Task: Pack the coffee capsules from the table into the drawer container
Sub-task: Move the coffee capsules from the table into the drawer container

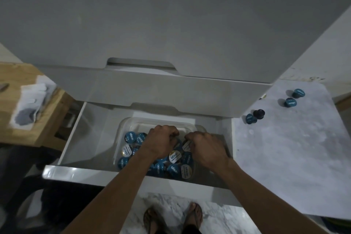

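Note:
A white drawer (91, 173) stands pulled open. Inside it sits a clear plastic container (129, 121) holding several coffee capsules (130, 137) with blue and white lids. Both my hands are down in the container over the capsules. My left hand (160, 138) has its fingers curled downward; what they hold is hidden. My right hand (204, 147) has curled fingers too, touching a white-lidded capsule (186, 144). Several blue capsules (290, 102) still lie on the table (284, 157) to the right.
A closed drawer front (152, 89) overhangs the open drawer's back. A wooden stand (22, 135) with grey and white cloth (31, 106) is at the left. My feet in sandals (172, 216) stand on the marbled floor below the drawer front.

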